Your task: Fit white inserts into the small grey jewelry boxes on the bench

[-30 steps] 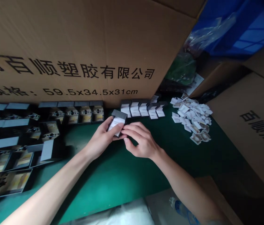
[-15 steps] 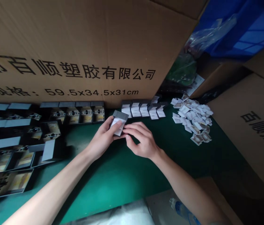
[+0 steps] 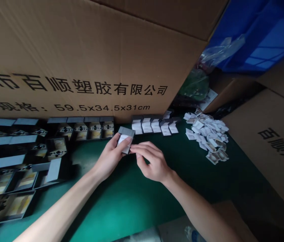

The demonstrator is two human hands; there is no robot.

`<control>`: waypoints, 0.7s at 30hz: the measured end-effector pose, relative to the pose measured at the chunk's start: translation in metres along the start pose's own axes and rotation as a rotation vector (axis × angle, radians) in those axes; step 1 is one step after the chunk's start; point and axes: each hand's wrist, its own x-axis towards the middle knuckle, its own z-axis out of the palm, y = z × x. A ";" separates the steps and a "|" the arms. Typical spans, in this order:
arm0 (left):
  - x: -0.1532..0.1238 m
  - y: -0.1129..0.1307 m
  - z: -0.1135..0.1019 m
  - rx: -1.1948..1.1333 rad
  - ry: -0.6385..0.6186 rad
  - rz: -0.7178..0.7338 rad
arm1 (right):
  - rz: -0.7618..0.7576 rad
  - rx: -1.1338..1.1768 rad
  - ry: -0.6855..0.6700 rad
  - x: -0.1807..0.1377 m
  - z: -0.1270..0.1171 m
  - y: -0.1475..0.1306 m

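Observation:
My left hand (image 3: 109, 154) is closed around a small dark box (image 3: 127, 131) with a grey upper part. Its thumb presses on a white insert (image 3: 122, 138) in the lower part of the box. My right hand (image 3: 154, 161) is at the right edge of the same box, fingers bent and fingertips touching or very near that edge. The right thumb stands a little apart from those fingers, with nothing visible between them. Behind the hands, several similar boxes with white inserts (image 3: 147, 125) stand in a short row on the green table (image 3: 122, 205).
A heap of small white pieces (image 3: 207, 131) lies to the right. Several dark boxes with yellowish contents (image 3: 18, 205) fill the left side. A large carton (image 3: 94, 50) walls off the back, and another carton (image 3: 278, 148) stands at right. A plastic bottle (image 3: 192, 233) shows at the bottom edge.
The whole view has shifted, so the scene sits slightly lower. My hands keep nearly the same hold, with the box still in the left and the right fingers at its edge.

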 end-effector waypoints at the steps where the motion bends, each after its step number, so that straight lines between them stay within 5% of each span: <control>1: 0.000 0.000 0.000 0.000 -0.008 0.010 | 0.001 -0.008 -0.005 0.000 0.000 0.000; 13: 0.000 0.000 0.003 0.036 -0.041 -0.002 | -0.021 -0.150 0.000 -0.002 0.000 0.005; 21: 0.003 -0.007 -0.005 0.240 -0.024 0.075 | -0.187 -0.329 -0.157 -0.003 -0.003 0.008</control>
